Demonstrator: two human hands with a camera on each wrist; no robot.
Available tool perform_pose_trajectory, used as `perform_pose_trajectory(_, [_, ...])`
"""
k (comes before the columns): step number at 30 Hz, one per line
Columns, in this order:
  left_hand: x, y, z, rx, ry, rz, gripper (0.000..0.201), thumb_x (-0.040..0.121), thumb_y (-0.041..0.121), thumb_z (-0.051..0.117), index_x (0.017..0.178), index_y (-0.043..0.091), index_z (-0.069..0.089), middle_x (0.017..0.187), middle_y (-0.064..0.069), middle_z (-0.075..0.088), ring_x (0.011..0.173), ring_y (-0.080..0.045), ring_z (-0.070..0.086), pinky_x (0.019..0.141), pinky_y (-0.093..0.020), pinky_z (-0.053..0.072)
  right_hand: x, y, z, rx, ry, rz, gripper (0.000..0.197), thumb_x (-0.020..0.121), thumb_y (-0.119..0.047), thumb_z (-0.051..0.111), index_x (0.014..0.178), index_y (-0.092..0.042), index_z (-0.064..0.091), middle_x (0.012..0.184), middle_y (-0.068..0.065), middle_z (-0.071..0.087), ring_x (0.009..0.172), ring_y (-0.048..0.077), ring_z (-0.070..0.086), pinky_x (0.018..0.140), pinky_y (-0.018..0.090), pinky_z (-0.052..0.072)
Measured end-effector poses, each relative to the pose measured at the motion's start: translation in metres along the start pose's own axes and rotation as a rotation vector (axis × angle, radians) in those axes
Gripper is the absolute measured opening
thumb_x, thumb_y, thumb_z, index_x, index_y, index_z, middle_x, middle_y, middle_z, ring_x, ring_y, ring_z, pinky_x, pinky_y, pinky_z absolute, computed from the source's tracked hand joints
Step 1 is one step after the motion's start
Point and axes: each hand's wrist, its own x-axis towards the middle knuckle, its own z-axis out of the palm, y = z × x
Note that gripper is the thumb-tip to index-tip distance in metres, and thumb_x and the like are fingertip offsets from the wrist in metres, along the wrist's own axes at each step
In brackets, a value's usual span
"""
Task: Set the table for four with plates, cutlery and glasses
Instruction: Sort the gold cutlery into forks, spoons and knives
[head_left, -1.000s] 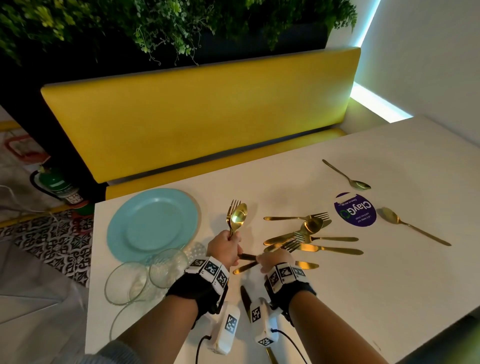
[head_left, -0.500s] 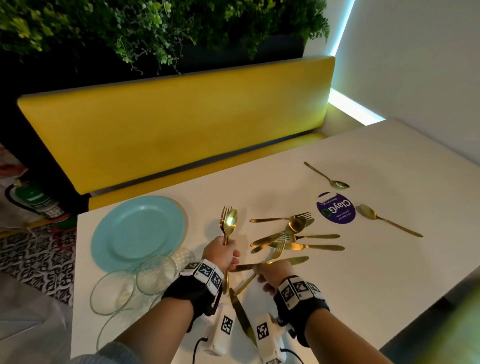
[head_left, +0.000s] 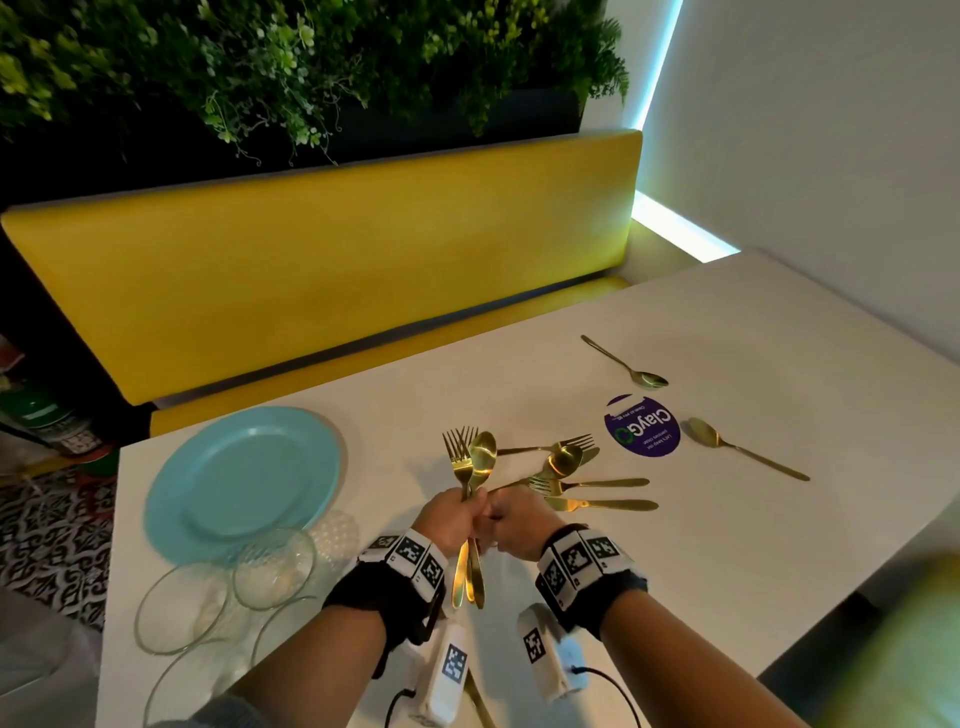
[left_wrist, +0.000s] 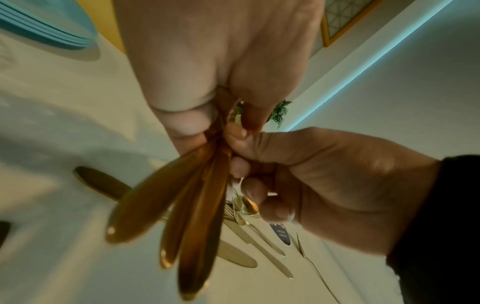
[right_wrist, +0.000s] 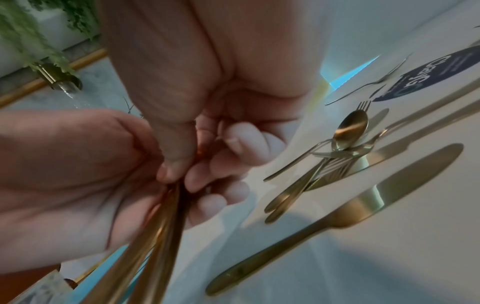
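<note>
My left hand (head_left: 454, 519) grips an upright bundle of gold cutlery (head_left: 470, 462): two forks and a spoon, handles hanging below the fist (left_wrist: 197, 205). My right hand (head_left: 514, 525) is pressed against the left one, thumb and curled fingers (right_wrist: 179, 156) pinching the same handles. Both hands are just above the white table (head_left: 727, 571). A loose pile of gold forks, a spoon and knives (head_left: 566, 462) lies just right of the hands. A stack of teal plates (head_left: 239, 483) sits at the left, with clear glasses (head_left: 272, 569) in front of it.
Two single spoons (head_left: 644, 376) (head_left: 727, 444) lie farther right, either side of a purple round sticker (head_left: 642, 426). Another knife (head_left: 478, 699) lies at the near edge between my wrists. A yellow bench (head_left: 322, 260) runs behind the table, and a wall stands on the right.
My right hand lifted a fork from the pile and brought it left into the bundle. The left hand now holds two forks and a spoon instead of one fork and a spoon.
</note>
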Motion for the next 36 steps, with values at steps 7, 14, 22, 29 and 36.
perform_pose_trajectory(7, [0.009, 0.008, 0.014, -0.011, 0.064, -0.044, 0.031, 0.098, 0.028, 0.041, 0.093, 0.005, 0.062, 0.106, -0.022, 0.066, 0.104, -0.036, 0.062, 0.098, -0.044, 0.047, 0.009, 0.020, -0.005, 0.016, 0.031, 0.004, 0.033, 0.093, -0.019, 0.053, 0.060, -0.026, 0.051, 0.083, 0.001, 0.067, 0.079, 0.008, 0.060, 0.079, 0.020, 0.050])
perform_pose_trajectory(14, [0.024, 0.014, 0.025, -0.291, 0.125, -0.105, 0.015, 0.098, 0.015, 0.045, 0.087, 0.006, 0.049, 0.069, -0.011, 0.058, 0.051, -0.022, 0.051, 0.046, -0.025, 0.042, 0.026, 0.061, -0.037, -0.081, 0.082, 0.110, 0.013, 0.092, -0.028, 0.056, 0.091, -0.018, 0.065, 0.081, -0.006, 0.058, 0.074, 0.005, 0.053, 0.063, 0.011, 0.041])
perform_pose_trajectory(22, [0.037, 0.013, 0.024, -0.229, 0.233, -0.133, 0.020, 0.098, 0.026, 0.045, 0.085, 0.011, 0.050, 0.067, -0.003, 0.057, 0.053, -0.015, 0.051, 0.049, -0.022, 0.040, 0.042, 0.107, -0.074, -0.425, 0.161, 0.256, 0.031, 0.094, -0.019, 0.052, 0.125, -0.015, 0.055, 0.124, 0.005, 0.059, 0.113, 0.018, 0.057, 0.094, 0.027, 0.048])
perform_pose_trajectory(29, [0.041, 0.015, 0.025, -0.276, 0.205, -0.175, 0.014, 0.098, 0.016, 0.043, 0.088, 0.011, 0.050, 0.071, -0.006, 0.059, 0.056, -0.015, 0.050, 0.052, -0.023, 0.039, 0.050, 0.116, -0.068, -0.517, 0.139, 0.222, 0.025, 0.093, -0.026, 0.056, 0.117, -0.018, 0.058, 0.117, 0.001, 0.060, 0.104, 0.015, 0.059, 0.089, 0.025, 0.047])
perform_pose_trajectory(36, [0.038, 0.015, 0.020, -0.314, 0.201, -0.174, 0.014, 0.098, 0.014, 0.043, 0.088, 0.011, 0.051, 0.074, -0.007, 0.060, 0.061, -0.016, 0.054, 0.057, -0.024, 0.044, 0.048, 0.109, -0.083, -0.580, 0.071, 0.184, 0.024, 0.094, -0.022, 0.052, 0.115, -0.016, 0.062, 0.114, 0.003, 0.062, 0.102, 0.017, 0.061, 0.091, 0.029, 0.052])
